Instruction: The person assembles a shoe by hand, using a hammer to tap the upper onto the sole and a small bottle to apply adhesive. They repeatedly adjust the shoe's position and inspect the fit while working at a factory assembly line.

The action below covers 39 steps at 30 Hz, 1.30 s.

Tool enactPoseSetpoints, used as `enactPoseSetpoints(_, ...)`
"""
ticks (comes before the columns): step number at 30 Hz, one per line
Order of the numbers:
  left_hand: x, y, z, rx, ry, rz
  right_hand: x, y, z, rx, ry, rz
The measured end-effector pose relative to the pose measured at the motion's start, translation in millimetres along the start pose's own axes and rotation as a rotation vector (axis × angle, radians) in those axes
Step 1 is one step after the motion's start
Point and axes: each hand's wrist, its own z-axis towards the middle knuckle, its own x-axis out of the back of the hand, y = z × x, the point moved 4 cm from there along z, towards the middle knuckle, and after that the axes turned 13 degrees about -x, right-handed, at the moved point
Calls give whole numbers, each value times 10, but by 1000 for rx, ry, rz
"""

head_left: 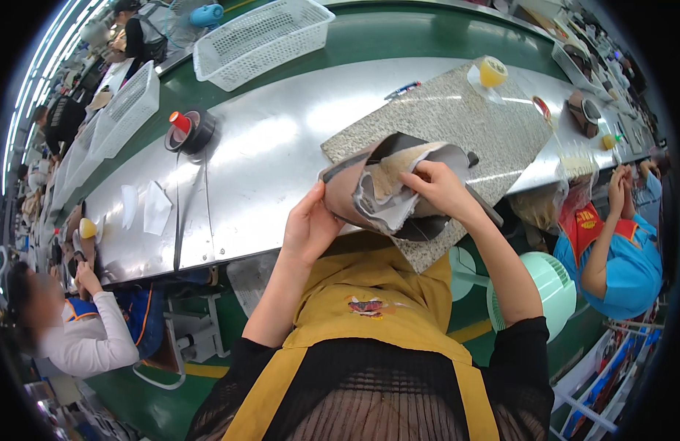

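Observation:
Above the near edge of the bench I hold a curled piece that looks like a shoe upper (349, 197), brownish-pink and black outside, with tan and ragged white lining showing inside. My left hand (310, 224) grips its left edge, fingers closed with the thumb on top. My right hand (439, 187) reaches over its opening from the right and pinches the lining between thumb and fingers. The piece is tilted, and its underside is hidden. Below and behind it lies a speckled grey stone slab (421, 121) on the metal bench (274, 140).
A yellow pot (493, 72) and a pen (404, 90) lie beyond my hands. Left are a black round holder (199, 134) with a red-capped item and white cut pieces (157, 209). White crates (263, 44) stand behind. A green fan (538, 290) is by my right elbow; co-workers sit both sides.

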Motion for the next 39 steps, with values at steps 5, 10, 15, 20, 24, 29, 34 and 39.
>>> enactPoseSetpoints(5, -139, 220, -32, -124, -95, 263, 91, -157, 87, -158, -220, 630)
enactPoseSetpoints(10, -288, 349, -111, -105, -334, 849, 315, -182, 150, -79, -364, 976)
enactPoseSetpoints(15, -876, 324, -177, -902, -696, 1572, 377, -8, 192, -9, -263, 1127)
enactPoseSetpoints(20, -845, 178, -308, -1060, -771, 1792, 374, -48, 87, 181, -594, 1234)
enactPoseSetpoints(24, -659, -21, -322, -1064, -829, 1893, 258, 213, 129, -83, -275, 1067)
enactPoseSetpoints(29, -470, -168, -355, -500, -796, 1847, 140, 319, 38, -73, -129, 949)
enactPoseSetpoints(34, -226, -495, -177, -110, -352, 1105, -59, 100, -190, 76, -8, 825)
enactPoseSetpoints(39, -169, -559, -114, -67, -6, 1, -273, 17, -506, 170, 11, 521)
